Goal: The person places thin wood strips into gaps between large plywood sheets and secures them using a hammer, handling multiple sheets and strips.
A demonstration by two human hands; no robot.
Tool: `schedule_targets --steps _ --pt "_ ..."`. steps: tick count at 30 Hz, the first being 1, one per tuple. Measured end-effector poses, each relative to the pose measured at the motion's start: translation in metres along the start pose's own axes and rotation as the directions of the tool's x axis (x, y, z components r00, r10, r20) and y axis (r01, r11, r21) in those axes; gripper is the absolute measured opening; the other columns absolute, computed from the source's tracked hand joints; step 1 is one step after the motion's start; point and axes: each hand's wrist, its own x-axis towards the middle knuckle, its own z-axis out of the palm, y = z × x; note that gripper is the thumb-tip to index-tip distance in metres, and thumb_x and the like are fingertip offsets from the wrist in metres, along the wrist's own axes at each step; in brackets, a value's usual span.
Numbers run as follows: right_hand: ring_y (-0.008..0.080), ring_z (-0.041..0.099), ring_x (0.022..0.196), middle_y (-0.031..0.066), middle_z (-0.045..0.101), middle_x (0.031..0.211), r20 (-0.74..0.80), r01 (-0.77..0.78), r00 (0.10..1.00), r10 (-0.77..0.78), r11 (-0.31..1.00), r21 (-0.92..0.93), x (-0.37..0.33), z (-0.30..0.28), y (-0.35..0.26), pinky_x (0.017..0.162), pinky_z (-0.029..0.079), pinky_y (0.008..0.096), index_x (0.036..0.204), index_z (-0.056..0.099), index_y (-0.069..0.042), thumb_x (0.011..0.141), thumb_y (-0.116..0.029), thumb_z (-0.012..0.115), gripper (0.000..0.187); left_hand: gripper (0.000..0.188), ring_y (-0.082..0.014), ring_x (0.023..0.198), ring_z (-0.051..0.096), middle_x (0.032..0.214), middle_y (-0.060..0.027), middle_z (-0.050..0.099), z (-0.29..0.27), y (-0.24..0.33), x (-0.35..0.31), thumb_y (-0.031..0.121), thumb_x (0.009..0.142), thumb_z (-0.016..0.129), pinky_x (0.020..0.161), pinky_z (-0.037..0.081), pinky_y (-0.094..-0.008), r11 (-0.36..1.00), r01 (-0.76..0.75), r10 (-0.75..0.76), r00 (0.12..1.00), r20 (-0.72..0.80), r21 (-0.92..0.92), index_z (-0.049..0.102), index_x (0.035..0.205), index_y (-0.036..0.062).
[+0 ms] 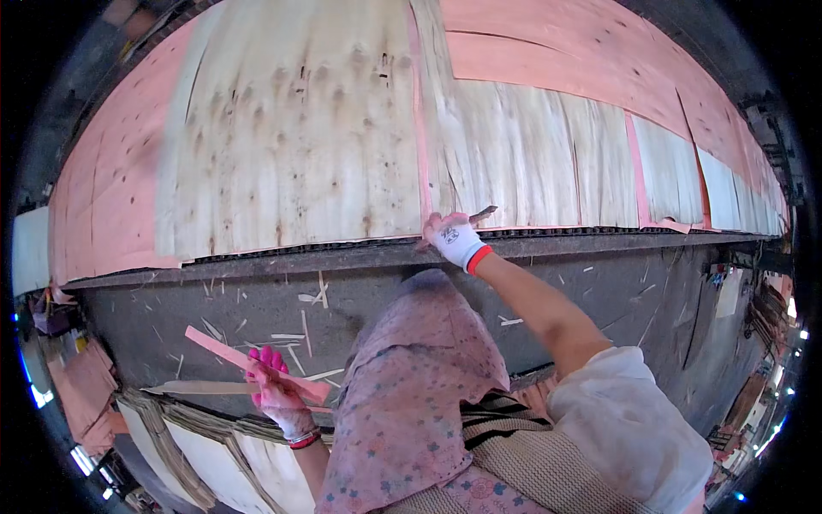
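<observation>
My left hand (281,396), in a pink-stained glove with a red cuff, is low at the left, clear of the table. It holds a long pink veneer strip (224,349), and a pale, narrow veneer piece (193,388) sticks out beside it. My right hand (454,240), in a white glove with a red cuff, is closed at the near edge of the veneer layer. A short dark blade-like tool (485,213) juts from its fist. Left of that hand lies a broad, knotty pale veneer sheet (295,146); narrower pale sheets (531,163) lie to its right.
Pink veneer sheets (120,163) cover the table's left side, and another pink area (565,43) spans the far right. Thin offcuts (305,334) litter the dark floor (599,300). Stacked pale veneers (214,458) stand at the lower left, behind my left hand.
</observation>
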Motion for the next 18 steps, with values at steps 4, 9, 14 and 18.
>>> schedule_targets --steps 4,9,14,18 --pt "0.0283 0.065 0.082 0.0172 0.061 0.105 0.014 -0.005 1.000 0.008 0.984 -0.180 0.001 0.008 0.007 0.065 0.048 0.0420 0.101 0.060 -0.005 0.082 -0.016 0.053 0.023 0.058 -0.0316 0.121 0.049 0.132 -0.0192 0.049 0.024 0.000 -0.005 0.033 0.094 0.055 0.106 0.034 -0.0437 1.000 -0.014 0.014 1.000 -0.001 -0.007 0.038 0.137 -0.0010" --pt "0.0277 0.068 0.075 0.0149 0.066 0.085 -0.036 0.052 0.998 -0.056 0.994 -0.097 -0.008 -0.011 0.019 0.062 0.050 0.0413 0.089 0.063 -0.003 0.078 -0.009 0.055 0.015 0.054 -0.0291 0.119 0.051 0.130 -0.0180 0.051 0.021 -0.015 -0.006 0.033 0.094 0.054 0.103 0.036 -0.0417 0.999 0.044 -0.043 0.999 -0.031 0.013 0.041 0.136 0.0014" --pt "0.0285 0.066 0.073 0.0191 0.066 0.086 0.133 -0.107 0.990 0.042 0.836 0.538 0.012 -0.025 0.046 0.065 0.051 0.0424 0.092 0.062 -0.002 0.080 -0.013 0.056 0.017 0.050 -0.0324 0.116 0.053 0.127 -0.0229 0.053 0.031 -0.018 -0.005 0.029 0.093 0.055 0.099 0.042 -0.0420 1.000 0.014 -0.014 1.000 -0.011 0.004 0.044 0.133 -0.0008" --pt "0.0167 0.062 0.069 0.0126 0.066 0.100 0.398 -0.258 0.891 0.217 -0.479 0.839 0.022 -0.032 0.086 0.064 0.055 0.0366 0.119 0.051 -0.002 0.084 -0.006 0.062 0.037 0.049 -0.0330 0.115 0.054 0.125 -0.0233 0.054 0.032 -0.021 -0.005 0.027 0.093 0.055 0.100 0.041 -0.0419 0.997 -0.004 0.003 1.000 -0.015 -0.072 0.046 0.132 -0.0014"
